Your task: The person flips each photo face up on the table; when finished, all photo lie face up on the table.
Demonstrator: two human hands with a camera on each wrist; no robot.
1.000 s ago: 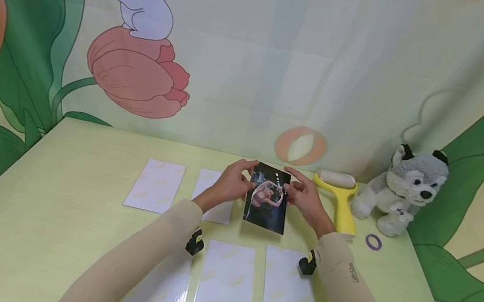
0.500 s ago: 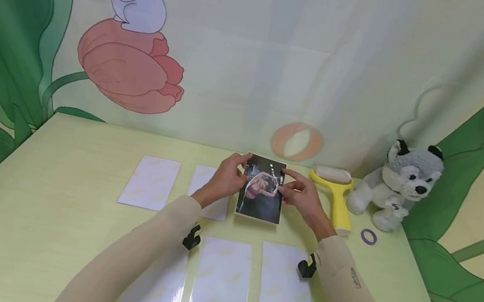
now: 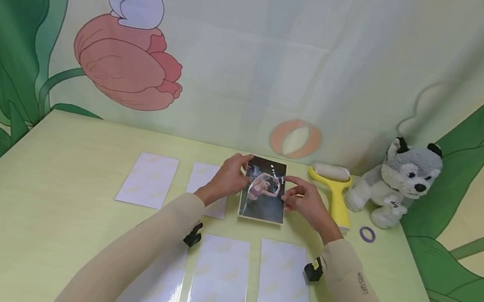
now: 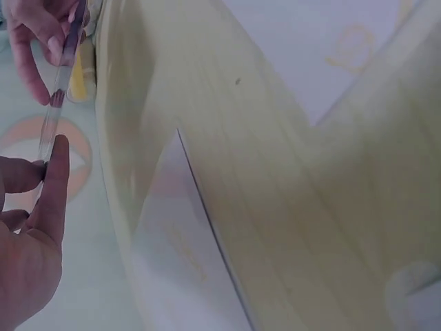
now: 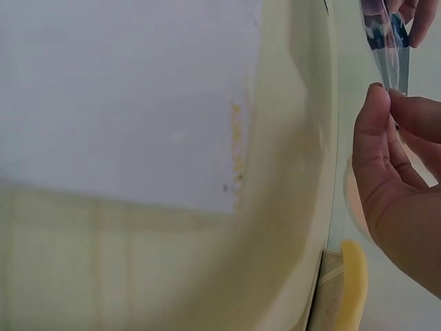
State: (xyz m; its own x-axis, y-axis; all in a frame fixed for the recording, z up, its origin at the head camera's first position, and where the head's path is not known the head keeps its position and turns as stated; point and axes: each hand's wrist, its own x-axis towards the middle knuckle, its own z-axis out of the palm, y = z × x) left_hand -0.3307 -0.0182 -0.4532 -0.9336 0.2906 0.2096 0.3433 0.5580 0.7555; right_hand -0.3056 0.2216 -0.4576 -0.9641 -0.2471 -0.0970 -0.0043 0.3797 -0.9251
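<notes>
Near the back of the table, a dark glossy photo (image 3: 265, 192) showing a person with raised arms is held up between both hands. The left hand (image 3: 229, 176) pinches its upper left edge. At the opposite edge, the right hand (image 3: 303, 200) pinches between thumb and fingers. In the left wrist view, the left hand (image 4: 34, 234) holds a thin clear edge. The right wrist view has the right hand (image 5: 403, 172) with thumb and fingertip on a transparent film (image 5: 389, 58) over the dark print.
White faintly patterned sheets lie around: one at back left (image 3: 148, 179), one partly behind the left arm, several in front, such as the middle sheet (image 3: 220, 280). At the right are a yellow-handled roller (image 3: 337, 196), a purple ring (image 3: 367, 234) and a plush husky (image 3: 397, 185).
The photo has turned from a tilt to nearly straight, its lower edge facing the front. Both hands stay at its sides; the right hand has shifted slightly lower along its edge.
</notes>
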